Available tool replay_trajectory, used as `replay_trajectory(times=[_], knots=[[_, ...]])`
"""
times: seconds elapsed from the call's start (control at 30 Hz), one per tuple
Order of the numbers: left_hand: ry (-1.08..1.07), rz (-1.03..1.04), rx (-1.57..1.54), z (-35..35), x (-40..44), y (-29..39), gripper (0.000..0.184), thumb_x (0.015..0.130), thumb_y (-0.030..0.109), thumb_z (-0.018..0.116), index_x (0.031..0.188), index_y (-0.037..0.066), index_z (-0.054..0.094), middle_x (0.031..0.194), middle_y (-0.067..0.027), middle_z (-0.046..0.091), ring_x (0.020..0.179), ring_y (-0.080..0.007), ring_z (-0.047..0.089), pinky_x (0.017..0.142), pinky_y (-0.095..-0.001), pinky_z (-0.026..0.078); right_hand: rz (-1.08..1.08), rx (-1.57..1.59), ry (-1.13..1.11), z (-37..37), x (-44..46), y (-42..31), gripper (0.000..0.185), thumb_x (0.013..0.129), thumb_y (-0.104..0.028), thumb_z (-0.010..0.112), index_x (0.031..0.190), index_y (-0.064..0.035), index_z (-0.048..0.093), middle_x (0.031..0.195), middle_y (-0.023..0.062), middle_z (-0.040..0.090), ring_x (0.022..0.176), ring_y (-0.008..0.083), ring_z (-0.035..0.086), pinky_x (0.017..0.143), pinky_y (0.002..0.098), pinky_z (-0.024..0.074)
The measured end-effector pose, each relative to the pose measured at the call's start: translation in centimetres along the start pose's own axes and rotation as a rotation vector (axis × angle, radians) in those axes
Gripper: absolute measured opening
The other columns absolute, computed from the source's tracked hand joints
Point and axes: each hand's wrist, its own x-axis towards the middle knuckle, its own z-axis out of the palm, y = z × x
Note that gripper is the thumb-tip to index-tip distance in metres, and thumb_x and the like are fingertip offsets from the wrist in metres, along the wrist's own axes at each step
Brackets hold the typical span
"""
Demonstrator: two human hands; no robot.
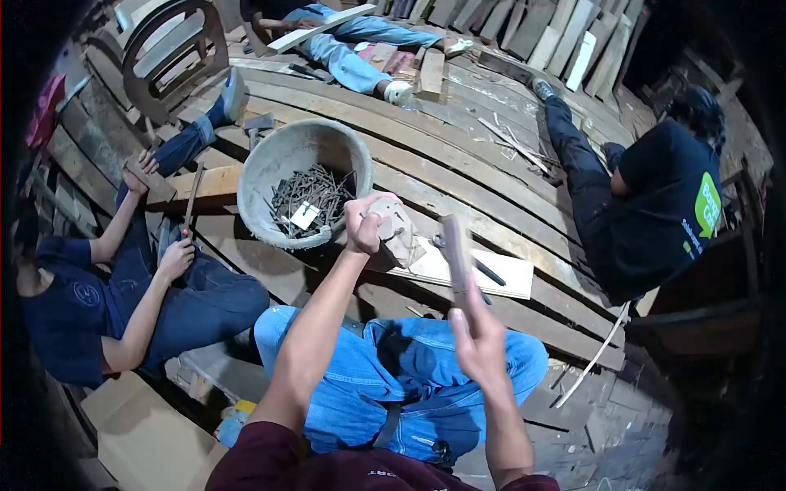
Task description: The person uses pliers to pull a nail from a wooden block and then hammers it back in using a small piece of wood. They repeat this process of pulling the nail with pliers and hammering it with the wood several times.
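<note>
My left hand [368,225] is closed round the edge of a small wooden block [399,233], held above a pale board [512,274]. To its right, my right hand [477,331] grips a blurred, flat wooden tool [458,258], raised upright. What kind of tool it is I cannot make out. Just left of the block stands a grey bucket [254,176] with many dark nails [307,196] and a small white piece [304,215] inside. A dark-handled tool [487,270] lies on the pale board.
One person [74,303] sits at the left holding a saw-like blade [194,196]. Another person in black [667,204] sits at the right, and a third [352,57] at the top. Planks [573,41] lean at the back. A cardboard box [147,430] is at lower left.
</note>
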Motion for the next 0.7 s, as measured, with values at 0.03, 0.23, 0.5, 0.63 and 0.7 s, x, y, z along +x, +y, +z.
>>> replay_trajectory(times=[0.03,0.23,0.5,0.63,0.7], knots=[[-0.011,0.019,-0.003,0.1,0.2,0.6,0.048,0.068,0.025,0.05,0.091,-0.013,0.067,0.085,-0.0192,0.071,0.079,-0.0243,0.068,0.077,-0.0337,0.055,0.064,0.022,0.004,-1.8,0.2,-1.3,0.062,0.094,-0.007,0.06,0.153,-0.0059,0.041,0.099,0.0235,0.069,0.074,0.0281,0.066,0.072,0.0349,0.0537],[-0.198,-0.174,-0.029,0.4,1.6,2.8,0.053,0.067,0.03,0.047,0.093,-0.011,0.069,0.087,-0.0187,0.072,0.082,-0.0239,0.069,0.079,-0.0331,0.054,0.042,0.145,0.308,-1.6,1.7,-3.0,0.064,0.095,-0.004,0.059,0.153,0.0045,0.033,0.082,0.0126,0.063,0.064,0.0153,0.059,0.058,0.0314,0.0492],[-0.423,-0.22,0.038,-0.6,4.2,0.8,0.06,0.075,0.024,0.043,0.119,-0.009,0.066,0.115,-0.0197,0.071,0.106,-0.0258,0.066,0.101,-0.0329,0.046,-0.038,-0.096,0.048,4.5,0.5,-1.3,0.062,0.095,-0.012,0.062,0.154,-0.015,0.042,0.094,0.0253,0.064,0.078,0.0419,0.065,0.07,0.0462,0.0538],[-0.121,-0.305,0.069,0.5,2.6,2.5,0.046,0.086,0.014,0.047,0.123,-0.006,0.064,0.115,-0.0154,0.07,0.104,-0.019,0.065,0.096,-0.0296,0.047,0.048,-0.138,-0.047,4.5,0.8,-2.1,0.062,0.094,-0.009,0.062,0.153,-0.0103,0.042,0.108,0.0283,0.067,0.089,0.0428,0.067,0.078,0.0458,0.0534],[0.031,-0.338,0.129,1.5,2.1,3.4,0.04,0.089,0.013,0.051,0.121,-0.005,0.064,0.111,-0.0128,0.071,0.101,-0.016,0.065,0.093,-0.0282,0.048,0.043,-0.142,-0.042,4.3,1.6,-2.6,0.061,0.094,-0.009,0.062,0.152,-0.0097,0.042,0.11,0.0311,0.065,0.093,0.0452,0.067,0.079,0.0482,0.0537]])
